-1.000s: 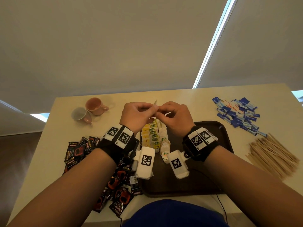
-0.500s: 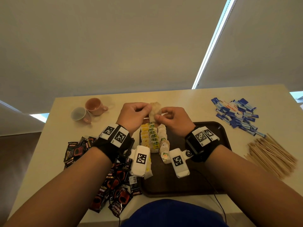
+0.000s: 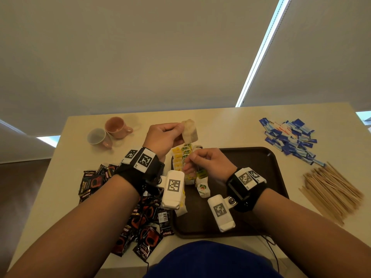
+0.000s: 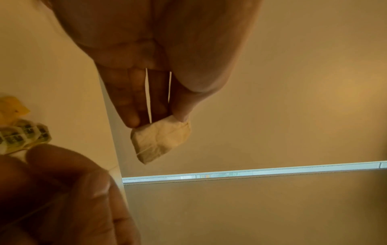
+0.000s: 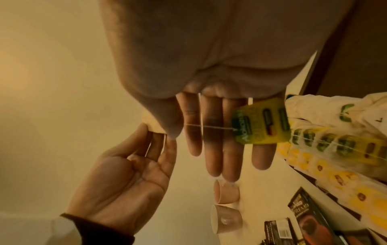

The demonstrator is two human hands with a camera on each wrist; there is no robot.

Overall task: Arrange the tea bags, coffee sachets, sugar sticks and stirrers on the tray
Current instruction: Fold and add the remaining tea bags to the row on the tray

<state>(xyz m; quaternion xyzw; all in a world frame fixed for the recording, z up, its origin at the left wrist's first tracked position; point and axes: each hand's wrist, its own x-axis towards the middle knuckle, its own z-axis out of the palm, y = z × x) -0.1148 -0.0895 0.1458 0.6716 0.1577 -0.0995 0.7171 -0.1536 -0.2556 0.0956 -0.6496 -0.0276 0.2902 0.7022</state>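
Observation:
My left hand (image 3: 180, 129) pinches a plain tea bag (image 3: 189, 131) by its edge, raised above the table's far side; the left wrist view shows the left hand (image 4: 157, 118) with the tea bag (image 4: 162, 140) hanging from its fingertips. My right hand (image 3: 191, 158) hovers over the brown tray (image 3: 251, 177) and pinches the bag's string. In the right wrist view the string runs from my right hand's thumb (image 5: 171, 122) to a green-yellow tag (image 5: 261, 124). A row of tea bags (image 3: 185, 155) lies on the tray's left side.
Black coffee sachets (image 3: 140, 217) are heaped left of the tray. Blue sugar sticks (image 3: 291, 139) lie at the far right, wooden stirrers (image 3: 331, 191) nearer on the right. A pink cup (image 3: 117, 127) and a grey cup (image 3: 98, 137) stand at the far left.
The hands, joined at the tea bag before, have parted. The left hand has lifted the bag up and away; the right hand has drawn back toward the tray with the string.

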